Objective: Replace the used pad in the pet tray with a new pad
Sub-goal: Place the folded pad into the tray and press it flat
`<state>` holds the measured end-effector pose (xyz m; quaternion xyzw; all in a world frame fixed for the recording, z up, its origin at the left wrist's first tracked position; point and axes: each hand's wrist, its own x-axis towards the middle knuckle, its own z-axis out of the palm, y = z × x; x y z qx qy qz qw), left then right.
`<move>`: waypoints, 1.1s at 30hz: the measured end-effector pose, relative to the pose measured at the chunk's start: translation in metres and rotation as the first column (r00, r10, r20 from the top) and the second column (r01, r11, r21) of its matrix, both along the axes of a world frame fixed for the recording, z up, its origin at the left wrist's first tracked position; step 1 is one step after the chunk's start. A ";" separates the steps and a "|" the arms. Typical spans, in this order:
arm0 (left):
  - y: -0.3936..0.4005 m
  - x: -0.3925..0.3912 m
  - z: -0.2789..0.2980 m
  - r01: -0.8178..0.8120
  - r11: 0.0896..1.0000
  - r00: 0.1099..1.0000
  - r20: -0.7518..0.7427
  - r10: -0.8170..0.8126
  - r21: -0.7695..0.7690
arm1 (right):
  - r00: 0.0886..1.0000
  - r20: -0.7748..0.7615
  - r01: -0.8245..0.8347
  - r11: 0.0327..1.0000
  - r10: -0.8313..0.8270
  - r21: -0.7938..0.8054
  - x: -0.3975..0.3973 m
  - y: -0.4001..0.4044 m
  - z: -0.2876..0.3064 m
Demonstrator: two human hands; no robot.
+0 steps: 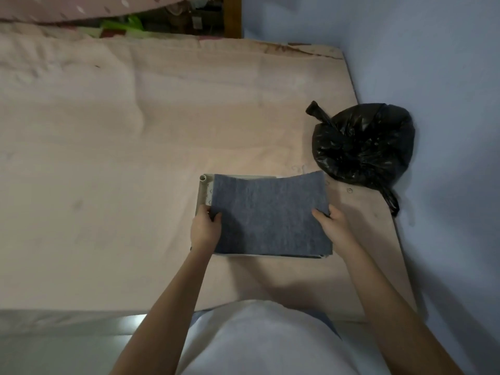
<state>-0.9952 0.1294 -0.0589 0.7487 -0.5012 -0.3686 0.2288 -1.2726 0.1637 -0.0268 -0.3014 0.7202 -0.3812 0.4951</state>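
A grey-blue felt pad (270,215) lies over a pale plastic pet tray (203,190) on the pink-beige sheet. Only the tray's left rim, a corner post and a thin strip along the near edge show; the pad hides the rest. My left hand (206,228) pinches the pad's left edge, thumb on top. At the pad's right edge my right hand (333,226) grips it, and the far right corner curls upward off the tray. Both forearms reach in from the bottom of the view.
A tied black plastic bag (362,142) sits to the right of the tray against the blue wall (438,77). The sheet-covered surface (108,158) spreads left and far. Cluttered items (162,20) lie beyond its far edge.
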 end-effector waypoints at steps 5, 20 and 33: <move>0.001 0.002 0.001 0.014 1.000 0.999 0.038 -0.014 -0.013 | 0.993 -0.107 -0.040 0.995 0.049 0.090 -0.005 0.002 -0.016; 0.006 0.009 0.004 0.174 0.982 0.916 0.378 -0.134 -0.075 | 0.889 -0.449 -0.140 0.987 0.092 -0.074 0.020 0.007 -0.021; 0.004 0.020 0.007 0.380 0.924 0.747 0.576 -0.332 0.040 | 0.915 -0.371 -0.153 0.987 0.160 0.048 0.017 -0.008 -0.029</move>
